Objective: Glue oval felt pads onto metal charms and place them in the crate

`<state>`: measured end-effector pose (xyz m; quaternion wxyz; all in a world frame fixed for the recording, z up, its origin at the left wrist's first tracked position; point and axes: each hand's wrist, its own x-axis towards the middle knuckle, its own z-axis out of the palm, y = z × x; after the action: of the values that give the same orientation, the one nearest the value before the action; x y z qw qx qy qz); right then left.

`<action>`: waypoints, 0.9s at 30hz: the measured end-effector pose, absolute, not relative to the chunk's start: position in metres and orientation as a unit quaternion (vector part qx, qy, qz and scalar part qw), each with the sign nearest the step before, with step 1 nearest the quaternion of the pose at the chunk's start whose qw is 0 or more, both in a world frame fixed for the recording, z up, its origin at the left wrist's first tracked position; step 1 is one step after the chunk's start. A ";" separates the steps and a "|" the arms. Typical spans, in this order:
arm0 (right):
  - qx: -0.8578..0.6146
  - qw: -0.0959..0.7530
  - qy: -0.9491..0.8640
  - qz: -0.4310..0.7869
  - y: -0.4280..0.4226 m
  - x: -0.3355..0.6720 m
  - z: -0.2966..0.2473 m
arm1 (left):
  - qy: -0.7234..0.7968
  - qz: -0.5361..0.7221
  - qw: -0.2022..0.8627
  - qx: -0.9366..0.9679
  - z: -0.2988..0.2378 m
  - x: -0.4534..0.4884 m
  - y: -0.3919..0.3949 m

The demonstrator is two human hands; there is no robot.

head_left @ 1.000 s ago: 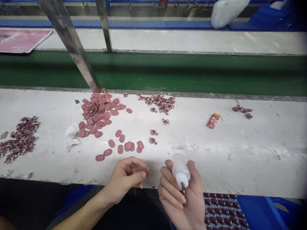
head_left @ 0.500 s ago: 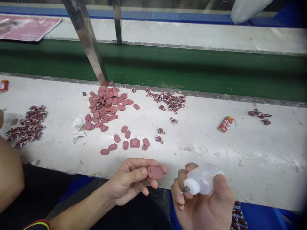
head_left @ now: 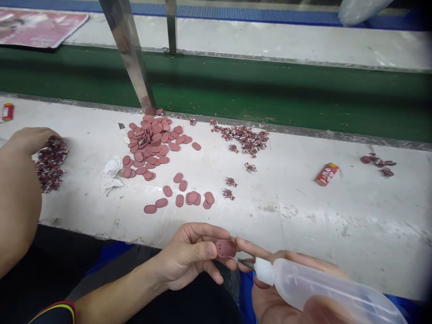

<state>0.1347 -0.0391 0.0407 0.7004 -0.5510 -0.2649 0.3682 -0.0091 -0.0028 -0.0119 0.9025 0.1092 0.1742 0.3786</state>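
Between the thumb and fingers of my left hand [head_left: 194, 252] is a small oval pinkish-red piece [head_left: 226, 249] with tiny holes at one end. My right hand [head_left: 297, 279] grips a translucent squeeze bottle [head_left: 324, 288] with a white cap and a dark metal tip. The tip points left, close to the lower right edge of the oval piece; whether it touches cannot be made out. One right fingertip reaches up beside the piece. Beyond my hands, several loose oval pieces [head_left: 193, 198] lie on the white table [head_left: 290, 234].
A heap of oval pieces [head_left: 148, 148] lies by a metal post [head_left: 135, 58]. Small brown patterned pieces [head_left: 248, 139] are piled right of it. A crumpled white scrap [head_left: 112, 173], a red roll [head_left: 327, 174] and a green belt [head_left: 253, 90] show. Another person's arm [head_left: 20, 193] reaches in at left.
My right hand has turned the bottle and brought its tip left to the oval piece. The other person's arm has come over the patterned pile at left. The view shifted slightly.
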 end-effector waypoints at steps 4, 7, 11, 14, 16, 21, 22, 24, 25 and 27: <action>-0.613 0.715 -0.239 0.237 -0.036 0.109 0.048 | 0.182 0.375 0.902 0.114 -0.013 -0.008 -0.004; -0.637 0.704 -0.239 0.203 -0.033 0.099 0.050 | 0.188 0.375 0.900 0.116 -0.012 -0.008 -0.004; -0.631 0.708 -0.249 0.196 -0.032 0.102 0.047 | 0.192 0.376 0.900 0.107 -0.010 -0.007 -0.004; -0.629 0.702 -0.267 0.200 -0.032 0.104 0.047 | 0.192 0.377 0.900 0.103 -0.009 -0.007 -0.003; -0.644 0.692 -0.265 0.187 -0.033 0.103 0.048 | 0.194 0.376 0.900 0.103 -0.009 -0.007 -0.003; -0.661 0.695 -0.235 0.158 -0.034 0.096 0.049 | 0.201 0.374 0.900 0.102 -0.008 -0.007 -0.004; -0.659 0.697 -0.230 0.163 -0.034 0.097 0.048 | 0.203 0.373 0.900 0.101 -0.008 -0.007 -0.005; -0.646 0.707 -0.225 0.180 -0.034 0.100 0.046 | 0.205 0.373 0.899 0.101 -0.008 -0.007 -0.005; -0.636 0.713 -0.227 0.187 -0.034 0.103 0.044 | 0.205 0.374 0.899 0.101 -0.008 -0.007 -0.005; -0.624 0.718 -0.239 0.195 -0.035 0.107 0.041 | 0.203 0.374 0.899 0.100 -0.009 -0.006 -0.004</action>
<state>0.1073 -0.0354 0.0413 0.7178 -0.6242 -0.2387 0.1954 -0.0065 -0.0045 -0.0086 0.8992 0.1001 0.2032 0.3744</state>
